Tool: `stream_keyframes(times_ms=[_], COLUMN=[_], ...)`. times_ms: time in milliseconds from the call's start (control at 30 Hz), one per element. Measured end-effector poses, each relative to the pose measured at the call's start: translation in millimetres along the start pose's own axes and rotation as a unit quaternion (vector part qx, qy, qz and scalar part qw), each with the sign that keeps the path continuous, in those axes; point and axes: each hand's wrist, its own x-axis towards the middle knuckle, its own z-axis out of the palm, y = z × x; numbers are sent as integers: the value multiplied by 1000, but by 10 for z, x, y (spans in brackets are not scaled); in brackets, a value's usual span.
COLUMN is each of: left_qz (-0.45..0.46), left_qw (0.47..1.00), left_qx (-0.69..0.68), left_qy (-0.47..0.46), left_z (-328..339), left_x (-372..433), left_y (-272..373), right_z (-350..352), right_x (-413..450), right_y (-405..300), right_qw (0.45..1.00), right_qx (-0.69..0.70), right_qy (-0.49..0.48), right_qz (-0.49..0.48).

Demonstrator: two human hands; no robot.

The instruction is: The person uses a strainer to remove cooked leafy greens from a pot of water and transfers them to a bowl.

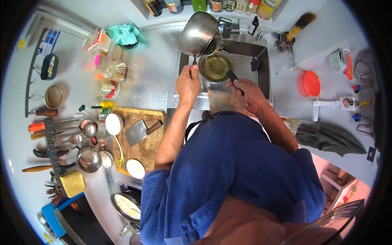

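My left hand grips the handle of a stainless steel saucepan, tipped on its side above the sink. Its mouth faces right, with dark stuff inside at the lower edge. Directly below sits a round metal bowl holding yellowish-green liquid. My right hand holds a metal utensil by its black handle. The utensil's shaft crosses the bowl, and its far end is near the saucepan's mouth; I cannot tell what kind of end it has.
Behind the sink stands a faucet. A dark clump clings near the sink's right wall. To the left, a wooden cutting board bears a cleaver, two white bowls and a green onion. A red lid-like disc is at the right.
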Motion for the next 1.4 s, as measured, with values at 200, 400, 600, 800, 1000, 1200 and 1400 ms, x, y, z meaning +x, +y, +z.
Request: stream_keyframes(times_ms=[200, 400, 600, 800, 1000, 1200, 1400], left_qz=[-22, -26, -14, -8, -20, -9, -9], left_qw=[999, 998, 999, 998, 998, 996, 996], left_qx=[-29, -54, -42, -52, -58, -85, -84], left_qy=[-20, -30, -29, -29, -27, -18, -15], left_z=[-65, -151, -161, -151, -187, -163, -157], left_x=[25, 73, 96, 139, 142, 152, 171], left_y=[49, 82, 16, -54, 40, 7, -6], right_z=[97, 160, 137, 132, 82, 40, 64], right_x=[-60, -55, 13, 74, 110, 140, 158], right_y=[-82, -105, -29, 8, 18, 33, 2], right_qw=[999, 1000, 1000, 999, 998, 998, 998], right_qx=[27, 22, 9, 33, 49, 47, 55], right_qy=[14, 8, -9, -19, -32, -49, -38], right_qz=[15, 2, -13, -14, -12, -16, 9])
